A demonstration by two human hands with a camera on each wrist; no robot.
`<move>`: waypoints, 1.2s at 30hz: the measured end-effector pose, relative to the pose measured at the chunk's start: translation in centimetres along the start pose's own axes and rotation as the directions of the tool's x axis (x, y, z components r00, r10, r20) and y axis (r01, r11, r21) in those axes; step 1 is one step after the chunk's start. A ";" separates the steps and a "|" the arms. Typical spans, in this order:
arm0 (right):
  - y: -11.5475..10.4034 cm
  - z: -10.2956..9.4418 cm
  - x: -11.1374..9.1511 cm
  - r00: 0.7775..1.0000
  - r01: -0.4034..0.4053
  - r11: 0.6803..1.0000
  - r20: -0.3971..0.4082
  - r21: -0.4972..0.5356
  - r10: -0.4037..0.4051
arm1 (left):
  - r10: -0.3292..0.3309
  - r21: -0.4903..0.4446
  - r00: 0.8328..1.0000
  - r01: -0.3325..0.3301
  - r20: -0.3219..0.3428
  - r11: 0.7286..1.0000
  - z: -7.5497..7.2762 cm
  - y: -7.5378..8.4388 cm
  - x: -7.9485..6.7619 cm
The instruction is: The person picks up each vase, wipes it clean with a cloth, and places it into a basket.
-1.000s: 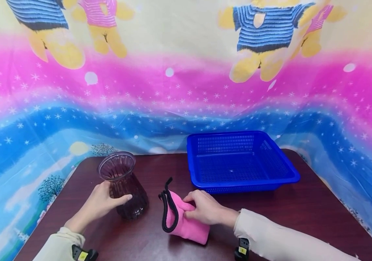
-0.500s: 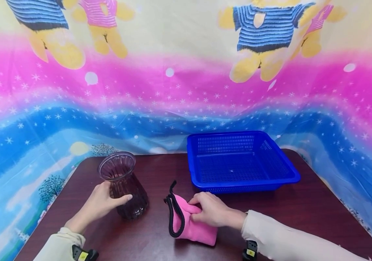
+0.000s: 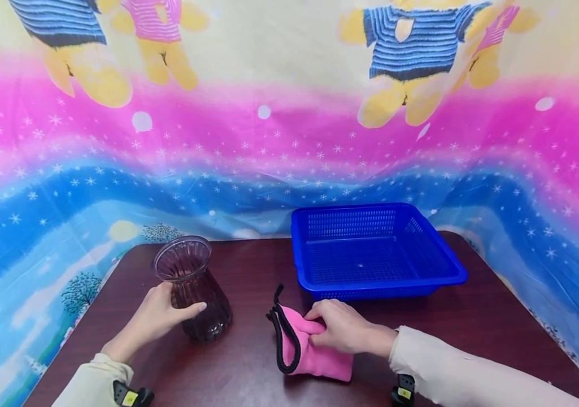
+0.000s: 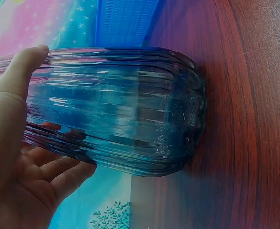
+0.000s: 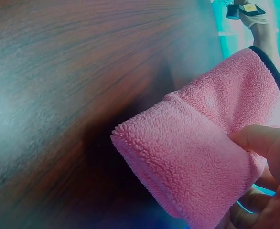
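A ribbed, purple-tinted glass vase (image 3: 203, 302) with a flared rim stands on the left part of the table. My left hand (image 3: 154, 316) grips it below the rim, thumb across the near side; in the left wrist view the fingers curl round the far side of the vase (image 4: 116, 109). Toward the table's front middle, my right hand (image 3: 342, 330) pinches a folded pink towel (image 3: 320, 362) with black edging. Seen from the right wrist, the thumb presses into the fluffy towel (image 5: 183, 152), and its folded lower end casts a shadow on the wood.
A blue plastic basket (image 3: 381, 288) with perforated sides sits at the back right of the dark red-brown table (image 3: 248, 265). Behind the table hangs a printed cloth backdrop (image 3: 269, 147) with bears and snowflakes.
My right hand has carried the pink towel to the right, away from the vase. The left hand and the vase have stayed where they were.
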State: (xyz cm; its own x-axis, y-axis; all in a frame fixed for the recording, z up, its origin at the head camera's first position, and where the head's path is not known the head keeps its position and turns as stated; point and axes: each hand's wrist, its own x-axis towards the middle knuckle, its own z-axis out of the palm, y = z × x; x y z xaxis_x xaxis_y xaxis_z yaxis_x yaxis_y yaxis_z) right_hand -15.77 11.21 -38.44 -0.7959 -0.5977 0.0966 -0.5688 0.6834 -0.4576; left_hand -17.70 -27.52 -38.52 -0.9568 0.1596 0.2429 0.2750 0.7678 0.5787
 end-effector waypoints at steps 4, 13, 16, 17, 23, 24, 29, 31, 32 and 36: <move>0.3 -0.4 -0.3 1.000 0.002 1.000 0.007 -0.017 -0.001 | -0.002 -0.003 1.000 0.002 0.005 1.000 -0.1 0.1 0.1; 1.1 -1.0 -1.0 1.000 0.024 0.998 0.017 -0.055 -0.024 | -0.012 0.005 1.000 0.012 0.008 1.000 -0.4 0.4 0.2; 1.4 -1.2 -1.2 1.000 0.021 0.998 0.022 -0.063 -0.019 | -0.015 0.005 1.000 0.015 0.012 1.000 -0.3 0.3 0.2; 1.4 -1.2 -1.3 1.000 0.017 0.998 0.024 -0.066 -0.016 | -0.016 0.003 1.000 0.016 0.013 1.000 -0.3 0.3 0.2; 2.0 -1.5 -1.8 1.000 -0.002 0.995 0.031 -0.101 0.005 | -0.024 0.003 1.000 0.024 0.019 1.000 -0.3 0.3 0.2; 2.1 -1.5 -2.0 0.999 -0.004 0.994 0.031 -0.108 0.007 | -0.025 0.006 1.000 0.025 0.019 1.000 -0.3 0.3 0.1; 2.7 -1.6 -2.3 0.999 -0.009 0.991 0.032 -0.130 0.013 | -0.027 0.012 1.000 0.027 0.015 1.000 -0.3 0.3 0.1; 2.9 -1.7 -2.5 0.999 -0.012 0.992 0.035 -0.129 0.017 | -0.026 0.010 1.000 0.026 0.016 1.000 -0.2 0.3 0.1; 3.1 -1.7 -2.5 0.999 -0.013 0.992 0.039 -0.128 0.019 | -0.026 0.009 1.000 0.026 0.017 1.000 -0.2 0.3 0.0; 3.5 -1.9 -2.9 0.998 -0.017 0.993 0.057 -0.121 0.024 | -0.024 0.006 1.000 0.024 0.020 1.000 0.0 0.2 0.0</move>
State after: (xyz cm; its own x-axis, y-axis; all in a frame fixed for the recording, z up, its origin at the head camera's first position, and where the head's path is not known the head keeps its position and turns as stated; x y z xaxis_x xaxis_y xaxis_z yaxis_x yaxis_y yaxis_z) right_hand -15.84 16.07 -38.67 -0.7960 -0.6043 0.0349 -0.5762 0.7389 -0.3493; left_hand -17.66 -27.35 -38.33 -0.9648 0.1536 0.2132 0.2515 0.7753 0.5794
